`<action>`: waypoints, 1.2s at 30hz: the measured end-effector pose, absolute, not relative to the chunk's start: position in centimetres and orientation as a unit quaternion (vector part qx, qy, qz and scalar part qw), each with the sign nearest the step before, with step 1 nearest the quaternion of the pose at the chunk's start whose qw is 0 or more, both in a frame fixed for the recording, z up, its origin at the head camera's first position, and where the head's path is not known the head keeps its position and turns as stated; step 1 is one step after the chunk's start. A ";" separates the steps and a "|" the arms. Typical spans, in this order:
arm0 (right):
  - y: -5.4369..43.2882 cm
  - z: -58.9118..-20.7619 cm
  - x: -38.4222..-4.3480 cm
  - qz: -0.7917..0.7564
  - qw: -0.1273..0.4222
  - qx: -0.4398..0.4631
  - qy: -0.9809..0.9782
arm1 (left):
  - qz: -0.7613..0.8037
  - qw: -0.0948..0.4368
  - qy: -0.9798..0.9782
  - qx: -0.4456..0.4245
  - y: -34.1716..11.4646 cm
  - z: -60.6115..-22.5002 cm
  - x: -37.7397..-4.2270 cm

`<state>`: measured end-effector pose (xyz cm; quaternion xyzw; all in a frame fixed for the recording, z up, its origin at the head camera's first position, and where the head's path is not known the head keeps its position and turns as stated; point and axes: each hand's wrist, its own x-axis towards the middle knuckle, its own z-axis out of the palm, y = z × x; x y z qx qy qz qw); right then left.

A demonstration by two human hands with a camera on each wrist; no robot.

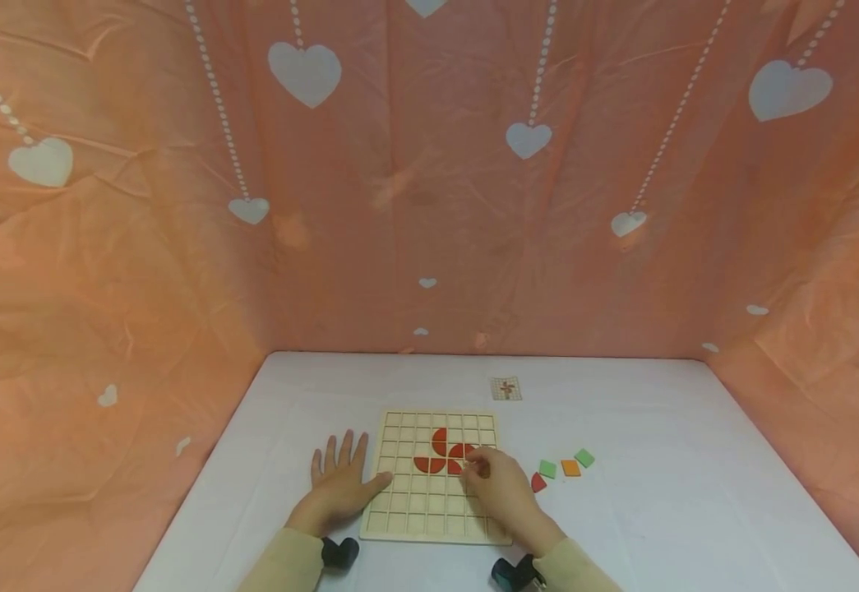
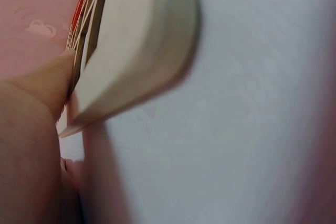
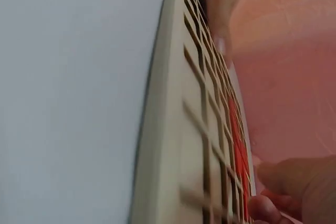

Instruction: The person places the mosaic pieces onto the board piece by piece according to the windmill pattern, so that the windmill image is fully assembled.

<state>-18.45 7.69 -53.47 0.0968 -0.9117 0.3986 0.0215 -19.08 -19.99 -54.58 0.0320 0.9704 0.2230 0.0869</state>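
Note:
A pale wooden grid board [image 1: 414, 526] lies on the white table. Red quarter-circle pieces [image 1: 440, 442] sit in cells near its middle. My left hand [image 1: 340, 491] lies spread at the board's left side, its thumb resting on the edge; the left wrist view shows that thumb [image 2: 39, 85] against the frame. Over the right part of the board, my right hand [image 1: 506, 493] has bent fingers at the rightmost red pieces. In the right wrist view its fingertips [image 3: 262, 208] are close to the red row [image 3: 239, 153]. Whether they pinch a piece is hidden.
Right of the board lie a loose red quarter-circle piece [image 1: 538, 483], two green squares [image 1: 584, 458] and an orange square [image 1: 570, 468]. A small pattern card [image 1: 506, 389] lies beyond the board. Orange cloth with hearts [image 1: 429, 205] surrounds the table.

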 end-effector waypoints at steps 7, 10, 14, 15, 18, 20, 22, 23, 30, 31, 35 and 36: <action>11.7 -52.9 -18.1 0.431 0.032 0.022 -0.902 | 0.228 0.081 0.970 0.037 -20.3 -55.4 -19.4; 13.4 -53.0 -17.8 0.418 0.043 0.003 -0.907 | 0.224 0.076 0.971 0.039 -20.5 -55.9 -19.5; 15.2 -53.4 -17.2 0.397 0.046 -0.008 -0.917 | 0.223 0.075 0.971 0.040 -20.5 -56.0 -19.6; 15.6 -53.5 -17.0 0.393 0.045 -0.010 -0.919 | 0.221 0.075 0.971 0.040 -20.4 -56.0 -19.6; 16.5 -53.8 -16.6 0.377 0.041 -0.022 -0.925 | 0.227 0.076 0.970 0.041 -20.3 -55.4 -19.3; 16.9 -54.0 -16.5 0.371 0.040 -0.027 -0.927 | 0.227 0.079 0.970 0.040 -20.2 -55.0 -19.2; 17.2 -54.1 -16.4 0.365 0.034 -0.028 -0.930 | 0.226 0.083 0.970 0.038 -20.1 -54.7 -19.1; 17.2 -54.2 -16.4 0.363 0.031 -0.029 -0.931 | 0.225 0.086 0.970 0.037 -20.0 -54.7 -19.1; 17.2 -54.7 -16.3 0.355 0.018 -0.029 -0.934 | 0.227 0.090 0.969 0.035 -19.9 -54.9 -19.0; 17.2 -54.6 -16.3 0.359 0.016 -0.031 -0.933 | 0.228 0.089 0.969 0.034 -19.9 -55.0 -19.0; 17.0 -54.4 -16.3 0.372 0.013 -0.023 -0.928 | 0.227 0.086 0.969 0.032 -20.0 -54.9 -18.9; 17.0 -54.4 -16.4 0.375 0.012 -0.022 -0.927 | 0.229 0.085 0.969 0.032 -20.1 -54.8 -18.9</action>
